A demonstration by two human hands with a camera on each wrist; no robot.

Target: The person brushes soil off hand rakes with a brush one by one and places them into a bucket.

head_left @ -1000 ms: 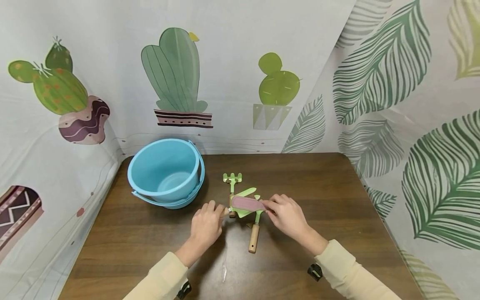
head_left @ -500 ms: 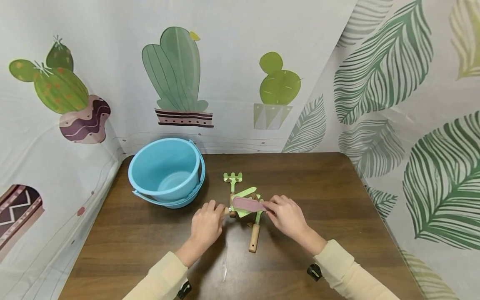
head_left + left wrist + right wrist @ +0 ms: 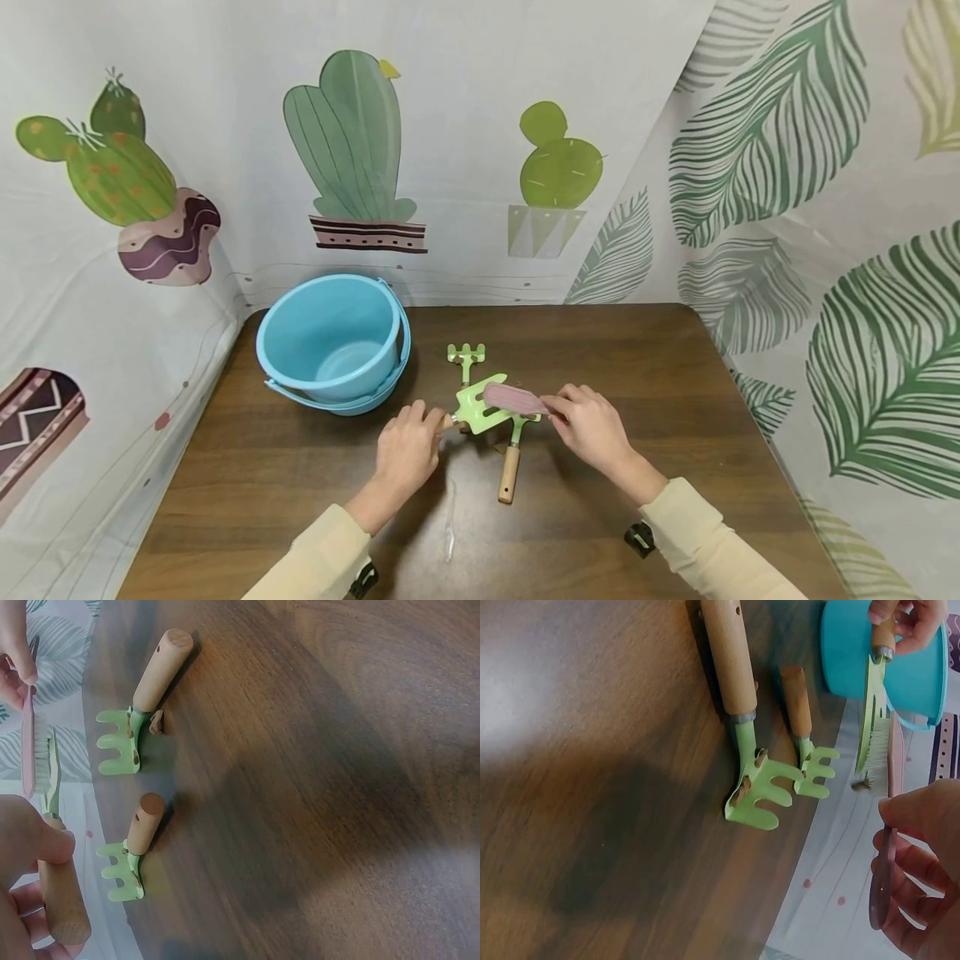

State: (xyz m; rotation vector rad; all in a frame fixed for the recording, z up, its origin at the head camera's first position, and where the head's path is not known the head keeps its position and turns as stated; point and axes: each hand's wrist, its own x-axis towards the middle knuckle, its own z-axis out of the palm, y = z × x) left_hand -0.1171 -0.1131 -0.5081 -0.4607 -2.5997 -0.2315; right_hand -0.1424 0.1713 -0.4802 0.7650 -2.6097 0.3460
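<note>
My left hand (image 3: 407, 446) grips the wooden handle of a green garden fork (image 3: 474, 408) with broad tines. A pink brush (image 3: 513, 398) is pinched by its handle in my right hand (image 3: 592, 427). Its white bristles (image 3: 879, 746) face the fork's metal head and meet it in the right wrist view. Some dark dirt (image 3: 862, 784) shows at the fork's tip. Below the held tools lie two green hand rakes with wooden handles: a nearer rake (image 3: 154, 682) and a farther rake (image 3: 467, 354). Brown bits (image 3: 740, 791) cling to the nearer rake's head.
A light-blue bucket (image 3: 330, 287) with its handle lowered stands at the back left of the brown wooden table (image 3: 637, 358). Behind the table hangs a cloth (image 3: 465, 150) printed with cacti and leaves. A small brown crumb (image 3: 157, 721) lies beside the nearer rake.
The brush has slid to the right along the fork toward its tips, as my right hand moved right. The fork's face has turned more toward the head camera. The rakes and bucket stay put.
</note>
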